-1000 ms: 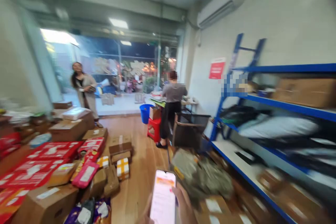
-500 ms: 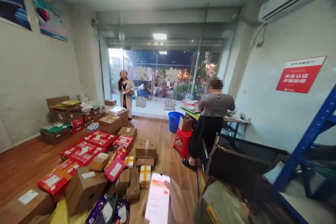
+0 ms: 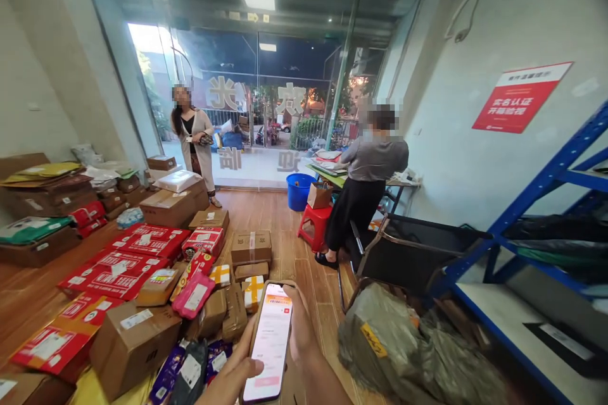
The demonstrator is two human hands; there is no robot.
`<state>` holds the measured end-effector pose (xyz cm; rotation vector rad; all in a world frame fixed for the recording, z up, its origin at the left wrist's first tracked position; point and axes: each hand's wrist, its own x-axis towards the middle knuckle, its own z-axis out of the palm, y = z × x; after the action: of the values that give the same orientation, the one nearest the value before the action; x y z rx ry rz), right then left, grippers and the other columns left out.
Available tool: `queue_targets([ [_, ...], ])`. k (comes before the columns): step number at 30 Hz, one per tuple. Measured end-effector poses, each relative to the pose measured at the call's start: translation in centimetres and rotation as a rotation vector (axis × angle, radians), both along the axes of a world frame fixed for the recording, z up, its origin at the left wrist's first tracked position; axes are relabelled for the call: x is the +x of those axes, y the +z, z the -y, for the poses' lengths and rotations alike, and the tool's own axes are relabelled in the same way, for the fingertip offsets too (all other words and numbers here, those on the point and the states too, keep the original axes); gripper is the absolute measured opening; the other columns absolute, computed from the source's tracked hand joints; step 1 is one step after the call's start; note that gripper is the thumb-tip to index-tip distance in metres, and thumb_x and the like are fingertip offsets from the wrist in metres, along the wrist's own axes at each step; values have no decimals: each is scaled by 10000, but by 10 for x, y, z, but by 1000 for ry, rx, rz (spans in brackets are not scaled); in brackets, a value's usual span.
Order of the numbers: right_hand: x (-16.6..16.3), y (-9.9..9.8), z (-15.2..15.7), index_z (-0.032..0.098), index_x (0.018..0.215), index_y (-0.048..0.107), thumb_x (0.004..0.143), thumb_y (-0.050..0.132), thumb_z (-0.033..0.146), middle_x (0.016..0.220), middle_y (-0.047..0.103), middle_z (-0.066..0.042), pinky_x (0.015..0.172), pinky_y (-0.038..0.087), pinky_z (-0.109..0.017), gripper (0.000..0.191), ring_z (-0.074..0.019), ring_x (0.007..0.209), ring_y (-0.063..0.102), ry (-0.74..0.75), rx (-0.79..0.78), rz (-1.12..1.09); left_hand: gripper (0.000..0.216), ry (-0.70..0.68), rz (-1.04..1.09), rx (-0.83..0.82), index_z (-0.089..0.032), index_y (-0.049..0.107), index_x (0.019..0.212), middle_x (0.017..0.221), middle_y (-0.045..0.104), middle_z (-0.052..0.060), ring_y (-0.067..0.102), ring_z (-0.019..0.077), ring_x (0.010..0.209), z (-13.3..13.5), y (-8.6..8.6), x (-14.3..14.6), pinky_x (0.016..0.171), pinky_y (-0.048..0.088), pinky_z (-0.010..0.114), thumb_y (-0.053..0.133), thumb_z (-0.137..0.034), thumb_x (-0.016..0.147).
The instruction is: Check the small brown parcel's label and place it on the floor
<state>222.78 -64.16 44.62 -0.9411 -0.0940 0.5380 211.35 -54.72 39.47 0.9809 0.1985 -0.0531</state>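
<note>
Phone [image 3: 270, 342] sits upright and tilted toward your face, screen lit, so you can read it while standing over the parcels [image 3: 142, 278] on the floor. Your right hand [image 3: 304, 335] cradles it from behind, fingers wrapped round its right edge, which leaves the screen unobstructed. Your left hand [image 3: 232, 376] comes in from the phone's lower left, thumb laid on the screen's lower edge, other fingers curled. Right of the phone lies a grey sack [image 3: 403, 348]; beyond that, a blue rack [image 3: 536, 202].
</note>
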Motion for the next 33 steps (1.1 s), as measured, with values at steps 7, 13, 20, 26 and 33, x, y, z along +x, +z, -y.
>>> queue_targets([
  [7, 13, -4, -19, 223, 817, 554, 635, 685, 465, 600, 613, 41, 557, 421, -273, 330, -164, 564, 568, 0, -50, 18, 858, -64, -63, 92, -336, 74, 1470, 1470, 330, 77, 564, 314, 1013, -20, -2, 16, 596, 531, 319, 565, -338, 767],
  [13, 28, -9, -26, 202, 814, 562, 605, 756, 430, 659, 627, 36, 606, 423, -261, 366, -147, 611, 565, -25, -98, 72, 928, -24, -97, 244, -326, -79, 1461, 1461, 334, 85, 587, 224, 819, -10, 13, 27, 593, 523, 314, 530, -311, 761],
  [20, 42, -2, -15, 227, 843, 563, 720, 514, 302, 664, 624, 55, 577, 410, -237, 153, -141, 605, 565, 152, -29, 120, 999, 32, -75, 9, -299, -174, 1437, 1409, 403, 131, 553, 345, 1039, -4, 12, 36, 510, 521, 310, 537, -404, 743],
  [26, 51, -7, -19, 226, 847, 544, 743, 583, 411, 705, 630, 39, 547, 419, -244, 216, -146, 595, 574, 151, -89, 156, 966, 91, -20, -102, -361, -63, 1453, 1418, 414, 97, 561, 339, 1067, 5, 7, 42, 550, 524, 291, 591, -376, 743],
  [33, 57, -17, -15, 232, 835, 529, 724, 599, 544, 662, 596, 43, 599, 437, -269, 339, -153, 598, 556, 266, -100, 154, 1026, 150, -27, -85, -312, -198, 1428, 1397, 423, 120, 539, 362, 1094, 19, 11, 41, 499, 540, 308, 546, -349, 722],
])
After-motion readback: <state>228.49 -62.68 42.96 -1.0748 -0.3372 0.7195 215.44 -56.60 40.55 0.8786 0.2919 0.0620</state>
